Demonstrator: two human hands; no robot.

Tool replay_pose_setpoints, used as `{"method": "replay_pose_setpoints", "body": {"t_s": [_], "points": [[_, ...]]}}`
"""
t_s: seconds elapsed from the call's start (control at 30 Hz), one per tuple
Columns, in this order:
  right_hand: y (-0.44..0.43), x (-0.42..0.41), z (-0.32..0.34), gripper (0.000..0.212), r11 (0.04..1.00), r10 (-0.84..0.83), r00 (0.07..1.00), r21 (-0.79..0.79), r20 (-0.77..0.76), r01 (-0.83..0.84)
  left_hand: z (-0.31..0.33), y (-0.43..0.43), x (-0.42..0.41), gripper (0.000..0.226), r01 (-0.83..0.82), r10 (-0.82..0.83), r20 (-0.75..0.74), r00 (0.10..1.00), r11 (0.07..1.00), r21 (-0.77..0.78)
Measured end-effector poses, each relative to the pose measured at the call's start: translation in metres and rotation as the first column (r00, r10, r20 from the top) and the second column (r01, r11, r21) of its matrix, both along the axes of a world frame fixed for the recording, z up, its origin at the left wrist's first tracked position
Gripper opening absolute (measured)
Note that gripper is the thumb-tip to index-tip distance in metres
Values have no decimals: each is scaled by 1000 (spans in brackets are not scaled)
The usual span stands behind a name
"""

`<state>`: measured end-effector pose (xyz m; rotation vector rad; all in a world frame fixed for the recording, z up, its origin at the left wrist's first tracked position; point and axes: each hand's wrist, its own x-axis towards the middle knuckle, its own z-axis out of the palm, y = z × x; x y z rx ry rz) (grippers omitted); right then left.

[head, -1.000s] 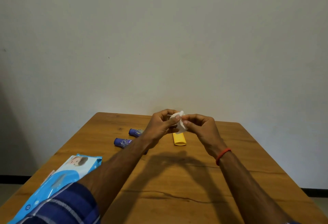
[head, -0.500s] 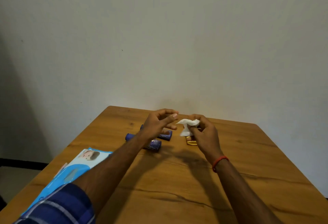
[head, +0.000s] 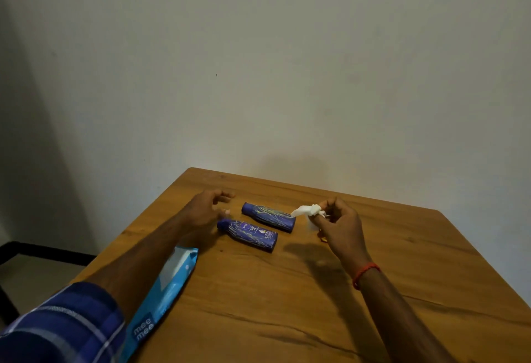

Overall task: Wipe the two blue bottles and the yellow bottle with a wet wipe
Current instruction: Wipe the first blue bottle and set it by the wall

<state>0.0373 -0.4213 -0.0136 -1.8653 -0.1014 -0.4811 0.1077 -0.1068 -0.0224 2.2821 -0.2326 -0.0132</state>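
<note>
The bunched wet wipe (head: 309, 211) is pinched in the right grip (head: 340, 226), ready for wiping. The left grip (head: 205, 207) is held open and empty beside the blue Nivea bottle (head: 248, 233), presumably to lift it.

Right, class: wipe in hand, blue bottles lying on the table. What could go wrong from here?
The far blue bottle and near blue bottle lie on their sides; the open left hand beside them could set one rolling. The wet wipe is bunched in the right hand, so it may wipe poorly. The wipes pack lies by the table edge beneath the left arm and might get pushed off.
</note>
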Motion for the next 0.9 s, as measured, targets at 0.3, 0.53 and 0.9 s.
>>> {"method": "replay_pose_setpoints", "body": {"t_s": [0.3,0.53,0.9], "points": [[8,7,-6,14,998,25,999,-49,-38,-27,-19,4,-2,65,107,-86,-98,991,966,237],[10,10,-14,15,998,26,998,-62,-53,-29,-29,8,2,47,48,-50,3,999,968,248],[21,8,-14,13,996,54,997,-64,-61,-58,-12,2,-14,35,49,-60,69,996,987,156]]}}
